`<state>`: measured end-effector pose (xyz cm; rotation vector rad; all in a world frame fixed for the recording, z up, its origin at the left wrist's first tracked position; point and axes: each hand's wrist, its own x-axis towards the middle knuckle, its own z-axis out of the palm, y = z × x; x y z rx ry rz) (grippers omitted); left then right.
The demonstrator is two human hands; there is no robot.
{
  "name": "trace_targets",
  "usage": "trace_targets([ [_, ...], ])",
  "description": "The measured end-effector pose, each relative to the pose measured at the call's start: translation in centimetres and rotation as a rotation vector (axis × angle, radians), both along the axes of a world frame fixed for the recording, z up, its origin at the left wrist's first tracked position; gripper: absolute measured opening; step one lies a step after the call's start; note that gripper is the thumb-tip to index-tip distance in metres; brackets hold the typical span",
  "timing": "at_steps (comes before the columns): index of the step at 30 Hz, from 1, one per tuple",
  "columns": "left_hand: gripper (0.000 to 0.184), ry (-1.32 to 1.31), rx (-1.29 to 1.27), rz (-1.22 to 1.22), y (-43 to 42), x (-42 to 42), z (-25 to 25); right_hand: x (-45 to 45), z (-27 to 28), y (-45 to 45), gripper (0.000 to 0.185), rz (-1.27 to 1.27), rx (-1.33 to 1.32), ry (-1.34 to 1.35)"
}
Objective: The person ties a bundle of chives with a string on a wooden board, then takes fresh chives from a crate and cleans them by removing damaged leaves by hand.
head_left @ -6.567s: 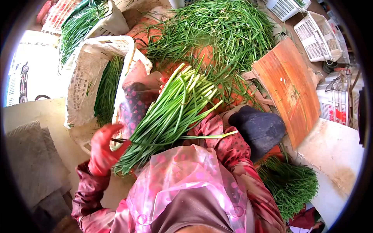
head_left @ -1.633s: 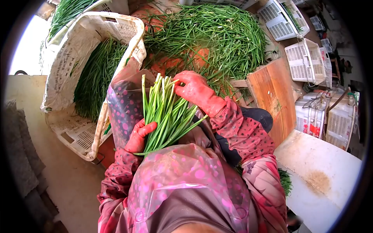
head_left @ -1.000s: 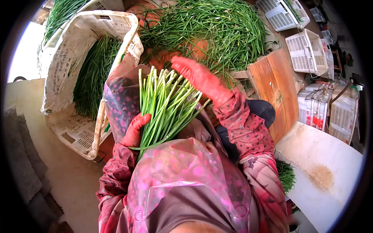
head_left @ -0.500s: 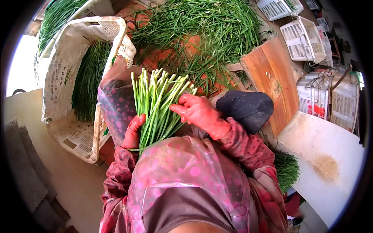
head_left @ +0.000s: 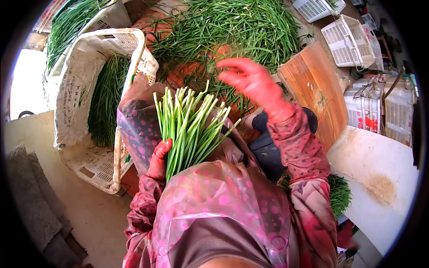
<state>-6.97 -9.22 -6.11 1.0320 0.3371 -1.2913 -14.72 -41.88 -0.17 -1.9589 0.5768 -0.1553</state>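
Observation:
A bundle of green stalks (head_left: 190,134) with pale ends pointing away from me rests against my dotted plastic apron (head_left: 214,190). My left hand (head_left: 160,158), in a red glove, grips the bundle's left side, thumb up; its other fingers are hidden behind the stalks. My right hand (head_left: 250,80), also red-gloved, is raised beyond and to the right of the bundle. Its fingers are apart with nothing between them, and it touches no stalks. Beyond the hands, a big heap of loose green stalks (head_left: 250,31) lies on an orange sheet.
A white basket (head_left: 117,156) with green stalks in it stands at the left, another behind it. At the right are a wooden board (head_left: 315,96), a white panel (head_left: 371,174) and several white crates (head_left: 348,42). A green bunch (head_left: 339,195) lies at lower right.
My right hand has lifted off the bundle and moved up and away, its fingers spreading. My left hand keeps hold of the stalks. Earlier, the bundle lay wider and more slanted, with my left hand away from it.

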Motion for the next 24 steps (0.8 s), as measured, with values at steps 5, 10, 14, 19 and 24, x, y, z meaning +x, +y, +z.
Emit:
trace_targets([
  [5, 0.047, -0.008, 0.0, -0.017, -0.3, 0.1, 0.6, 4.1, -2.7, 4.1, 0.024, 0.603, -0.735, 0.26],
  [10, 0.048, -0.016, 0.003, -0.005, 0.0, 0.1, 0.4, 2.1, -6.5, -4.6, 0.014, 0.105, -0.722, -0.299],
  [14, 0.049, -0.006, -0.011, -0.004, 0.0, 0.1, 0.1, -0.3, -2.8, -6.4, 0.027, 0.035, -0.004, 0.275],
  [19, 0.049, 0.043, -0.028, 0.013, -0.2, 0.1, -0.1, -1.7, -3.7, 1.1, 0.024, 0.504, 0.242, 0.19],
  [24, 0.049, 0.049, 0.001, -0.043, -0.2, 0.2, -0.1, -2.6, -4.1, 2.3, 0.016, 0.356, 0.324, 0.234],
])
